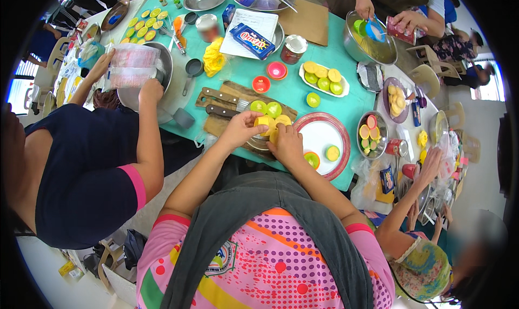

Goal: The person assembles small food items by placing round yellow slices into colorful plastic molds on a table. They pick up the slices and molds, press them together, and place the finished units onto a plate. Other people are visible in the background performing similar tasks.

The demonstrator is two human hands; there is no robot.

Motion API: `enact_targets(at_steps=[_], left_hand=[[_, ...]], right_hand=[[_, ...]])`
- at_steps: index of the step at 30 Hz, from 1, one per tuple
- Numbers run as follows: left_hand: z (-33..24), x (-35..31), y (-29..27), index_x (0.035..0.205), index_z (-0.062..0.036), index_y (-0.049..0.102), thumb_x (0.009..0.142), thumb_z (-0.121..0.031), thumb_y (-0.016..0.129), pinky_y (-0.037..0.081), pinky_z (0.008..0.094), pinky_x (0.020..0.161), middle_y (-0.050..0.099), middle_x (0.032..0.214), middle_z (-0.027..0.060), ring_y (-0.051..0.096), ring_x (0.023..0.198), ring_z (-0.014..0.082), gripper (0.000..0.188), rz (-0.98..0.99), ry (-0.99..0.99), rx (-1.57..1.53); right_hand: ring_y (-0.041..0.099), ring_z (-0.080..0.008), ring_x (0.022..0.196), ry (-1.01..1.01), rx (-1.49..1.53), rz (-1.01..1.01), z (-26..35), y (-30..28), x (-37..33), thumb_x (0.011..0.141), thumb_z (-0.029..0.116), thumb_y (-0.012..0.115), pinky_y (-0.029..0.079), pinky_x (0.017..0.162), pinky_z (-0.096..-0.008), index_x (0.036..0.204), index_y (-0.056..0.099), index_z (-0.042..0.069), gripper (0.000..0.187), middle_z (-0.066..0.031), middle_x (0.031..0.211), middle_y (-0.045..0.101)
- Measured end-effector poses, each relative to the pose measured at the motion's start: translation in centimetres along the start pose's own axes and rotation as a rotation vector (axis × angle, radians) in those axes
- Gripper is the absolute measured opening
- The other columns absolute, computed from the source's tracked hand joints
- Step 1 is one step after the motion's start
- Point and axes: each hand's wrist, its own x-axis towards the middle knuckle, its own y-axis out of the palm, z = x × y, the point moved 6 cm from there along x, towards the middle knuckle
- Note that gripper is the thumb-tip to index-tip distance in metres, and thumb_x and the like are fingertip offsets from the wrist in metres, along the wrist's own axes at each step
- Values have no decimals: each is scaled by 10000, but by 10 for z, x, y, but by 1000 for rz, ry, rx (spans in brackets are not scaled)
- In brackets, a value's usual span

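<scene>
Over the near edge of the wooden board (230,86), my left hand (239,129) is closed on a small yellow round cup (264,122), thumb and fingertips at its side. My right hand (286,144) is beside it, fingers bent and closed at another yellow round piece (282,120); its grip is partly hidden. Below the hands shows a round container's rim (258,143), mostly covered. Green moulds (273,109) sit just beyond. Two dark-handled knives (220,111) lie on the board, to the left. Right of my right hand, a red-rimmed white plate (346,133) bears a few green-and-yellow moulds.
A white dish (341,93) holds several yellow and green rounds. Red moulds (261,84), a can (293,49) and a blue box (252,41) stand farther back. At left, a co-worker tips a bag (131,66) over a steel bowl (164,60); another works at far right.
</scene>
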Motion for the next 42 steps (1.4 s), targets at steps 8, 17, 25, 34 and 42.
enact_targets(at_steps=[8,17,25,34,42], left_hand=[[28,-6,3,1220,-12,548,850,-174,722,466,217,635,653,991,52,609,775,98,440,70,-294,-100],[33,-1,-2,1211,-16,556,844,-170,723,465,216,635,645,975,42,610,772,99,432,27,-314,-35],[11,2,13,1280,-5,468,902,-143,644,539,295,793,623,1131,135,638,964,183,439,151,-290,-468],[-5,71,31,1231,1,475,914,-101,585,552,323,809,601,1150,132,645,935,215,351,72,-169,-295],[-5,171,0,1103,26,587,859,-130,592,511,287,673,647,921,117,629,802,178,290,-531,21,179]], right_hand=[[574,-326,906,-30,-125,-12,-3,10,-1,696,330,777,441,754,-428,1032,553,23,508,-159,957,565],[553,-326,934,-51,-66,-71,-3,13,-4,737,284,735,449,781,-426,969,581,19,385,-157,943,547],[555,-289,928,-43,-32,-188,-8,-9,-16,737,304,741,431,772,-422,1047,606,34,432,-131,964,556],[593,-344,943,402,-135,-390,-154,-74,-66,776,295,709,476,795,-454,1120,632,41,435,-185,1029,593],[549,-393,1067,586,153,-173,-219,-57,-100,739,188,678,456,926,-441,1259,559,45,553,-238,1166,538]])
